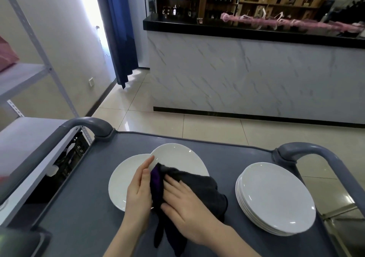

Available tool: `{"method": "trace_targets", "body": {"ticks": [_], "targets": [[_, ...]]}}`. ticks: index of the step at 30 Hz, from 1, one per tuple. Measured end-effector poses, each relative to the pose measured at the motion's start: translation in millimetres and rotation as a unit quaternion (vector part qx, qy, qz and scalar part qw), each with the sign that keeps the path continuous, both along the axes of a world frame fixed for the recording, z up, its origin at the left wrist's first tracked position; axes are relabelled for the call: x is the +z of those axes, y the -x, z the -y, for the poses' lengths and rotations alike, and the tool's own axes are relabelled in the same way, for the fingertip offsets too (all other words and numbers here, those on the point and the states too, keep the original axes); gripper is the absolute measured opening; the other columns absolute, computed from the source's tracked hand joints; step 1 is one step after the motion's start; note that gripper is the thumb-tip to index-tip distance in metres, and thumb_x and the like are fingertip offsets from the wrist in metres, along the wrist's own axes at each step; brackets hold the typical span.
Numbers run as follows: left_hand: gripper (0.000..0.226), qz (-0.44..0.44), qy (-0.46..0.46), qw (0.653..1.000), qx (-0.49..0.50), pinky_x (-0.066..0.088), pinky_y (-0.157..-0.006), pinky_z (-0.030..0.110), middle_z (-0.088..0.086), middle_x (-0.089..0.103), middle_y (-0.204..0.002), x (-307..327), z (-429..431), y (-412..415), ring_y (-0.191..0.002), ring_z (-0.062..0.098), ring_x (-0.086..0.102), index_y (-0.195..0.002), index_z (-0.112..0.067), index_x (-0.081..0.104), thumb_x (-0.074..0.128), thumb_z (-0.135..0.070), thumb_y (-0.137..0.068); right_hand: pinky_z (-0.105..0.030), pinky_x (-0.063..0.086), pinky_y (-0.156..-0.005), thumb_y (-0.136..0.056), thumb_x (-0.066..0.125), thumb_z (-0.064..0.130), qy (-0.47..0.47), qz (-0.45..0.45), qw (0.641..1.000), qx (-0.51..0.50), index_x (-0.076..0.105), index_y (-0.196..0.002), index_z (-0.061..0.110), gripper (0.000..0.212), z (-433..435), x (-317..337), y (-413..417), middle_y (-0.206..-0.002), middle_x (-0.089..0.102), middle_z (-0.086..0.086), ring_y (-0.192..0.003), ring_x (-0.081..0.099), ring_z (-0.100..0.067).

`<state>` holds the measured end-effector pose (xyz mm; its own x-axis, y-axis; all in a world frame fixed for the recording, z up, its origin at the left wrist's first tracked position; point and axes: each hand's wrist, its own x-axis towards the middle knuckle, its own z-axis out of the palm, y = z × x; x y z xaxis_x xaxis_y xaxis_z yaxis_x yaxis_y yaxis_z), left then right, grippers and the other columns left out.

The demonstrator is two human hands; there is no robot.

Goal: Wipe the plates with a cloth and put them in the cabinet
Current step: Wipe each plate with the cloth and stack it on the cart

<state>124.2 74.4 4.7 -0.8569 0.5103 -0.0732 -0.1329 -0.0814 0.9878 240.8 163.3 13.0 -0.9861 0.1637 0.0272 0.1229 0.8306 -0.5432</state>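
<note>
A grey cart (217,158) fills the near part of the view, its two curved handles (88,124) rising at the far corners; both of the person's forearms come in from the cart's near edge and meet over its middle; the left hand (138,193) stands on its edge, wrist low and palm turned towards the right, its index finger stretched straight along the left rim of a white raised plate (177,158) and its thumb lying on the plate's upper face just beside the cloth; the remaining fingers are hidden behind the rim, so the hold reads as a pinch at the edge; the raised plate is tilted, its far edge towards the far side of the cart; it overlaps a second white flat plate (120,183) that lies on the cart's left half; the right hand (183,199) lies palm down with fingers straight and slightly spread, pressing a dark cloth (205,189) flat against the near part of the raised plate; nothing is curled in its fingers; the cloth bunches to the right of that hand, shows a purple fold beside the left thumb, and trails down towards the cart's near edge; a stack of plates (276,197) sits on the cart's right half, well apart from both hands; beyond the cart's far edge stands a marble-fronted counter (246,75), and off its left side a metal shelf rack (23,75).
</note>
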Motion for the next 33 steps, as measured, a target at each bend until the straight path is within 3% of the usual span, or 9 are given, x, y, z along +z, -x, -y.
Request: {"method": "trace_targets", "body": {"ticks": [4,7,8,12,17,21,26,29,33], "targets": [[0.035,0.031,0.019,0.999,0.028,0.047,-0.1,0.029,-0.025,0.069,-0.118,-4,7,-1,-0.112,-0.004,0.062,-0.114,-0.045,0.069,0.039,-0.028,-0.109,-0.025,-0.007,-0.121,-0.101,0.028,0.047,-0.039,0.025,0.999,0.014,0.032,-0.15,0.033,0.051,-3,-11,-31,-0.159,0.005,0.025,-0.147,-0.004,0.005],[0.034,0.034,0.038,0.998,0.031,0.053,-0.083,0.036,-0.026,0.069,-0.109,1,11,2,-0.096,-0.001,0.065,-0.111,-0.05,0.069,0.039,-0.033,-0.109,-0.03,0.025,-0.117,-0.097,0.036,0.047,-0.16,-0.002,0.986,-0.051,0.06,-0.133,0.025,0.049,-18,-18,-52,-0.153,0.035,0.011,-0.142,0.035,-0.01],[0.035,0.017,0.049,0.998,0.027,0.053,-0.081,0.038,-0.029,0.068,-0.106,3,13,2,-0.091,-0.006,0.063,-0.111,-0.05,0.068,0.038,-0.032,-0.109,-0.028,0.018,-0.117,-0.097,0.036,0.047,-0.152,0.01,0.985,-0.079,0.057,-0.136,0.024,0.05,-26,-18,-54,-0.154,0.031,0.011,-0.143,0.034,-0.013],[0.033,-0.06,0.07,0.996,-0.017,0.049,-0.082,0.03,-0.03,0.066,-0.104,13,12,-2,-0.089,-0.013,0.059,-0.112,-0.049,0.066,0.04,-0.028,-0.109,-0.021,-0.025,-0.112,-0.104,0.024,0.045,-0.149,0.062,0.978,-0.134,0.015,-0.156,0.029,0.055,-61,-28,-43,-0.157,-0.011,0.02,-0.14,-0.024,0.002],[0.03,-0.096,0.05,0.993,-0.042,0.047,-0.077,0.019,-0.025,0.068,-0.1,20,9,-1,-0.089,-0.009,0.061,-0.114,-0.048,0.065,0.041,-0.042,-0.098,-0.039,-0.006,-0.122,-0.104,0.029,0.039,-0.112,0.016,0.982,-0.148,0.024,-0.154,0.025,0.052,-62,-15,-6,-0.164,0.003,0.011,-0.14,-0.023,0.002],[0.035,-0.107,0.04,0.991,-0.07,0.043,-0.094,0.009,-0.03,0.066,-0.122,20,2,2,-0.119,-0.009,0.057,-0.121,-0.045,0.065,0.042,-0.022,-0.109,-0.037,-0.004,-0.121,-0.101,0.027,0.043,-0.107,-0.01,0.992,-0.062,0.036,-0.149,0.023,0.053,-26,-5,8,-0.164,0.008,0.009,-0.141,-0.023,-0.001],[0.038,-0.103,0.039,0.993,-0.045,0.04,-0.094,0.003,-0.035,0.064,-0.123,18,4,11,-0.12,-0.013,0.054,-0.123,-0.044,0.064,0.038,-0.02,-0.109,-0.035,-0.003,-0.121,-0.103,0.029,0.043,-0.1,-0.045,0.994,0.011,0.046,-0.141,0.025,0.045,13,-17,-19,-0.161,0.022,0.013,-0.15,-0.005,-0.005],[0.035,-0.106,0.052,0.99,-0.075,0.04,-0.103,0.017,-0.031,0.065,-0.125,17,6,13,-0.123,-0.009,0.054,-0.125,-0.042,0.064,0.04,-0.023,-0.109,-0.036,-0.004,-0.123,-0.102,0.026,0.046,-0.108,-0.027,0.994,0.011,0.044,-0.143,0.026,0.048,6,-13,-16,-0.162,0.017,0.014,-0.149,-0.009,-0.001],[0.036,-0.124,0.051,0.984,-0.121,0.043,-0.099,0.009,-0.026,0.066,-0.127,19,7,6,-0.123,-0.006,0.057,-0.131,-0.04,0.062,0.049,-0.018,-0.105,-0.034,-0.008,-0.121,-0.102,0.027,0.046,-0.075,-0.022,0.994,-0.08,0.025,-0.153,0.032,0.053,-18,-1,13,-0.164,0.007,0.015,-0.144,-0.015,0.005]]}}
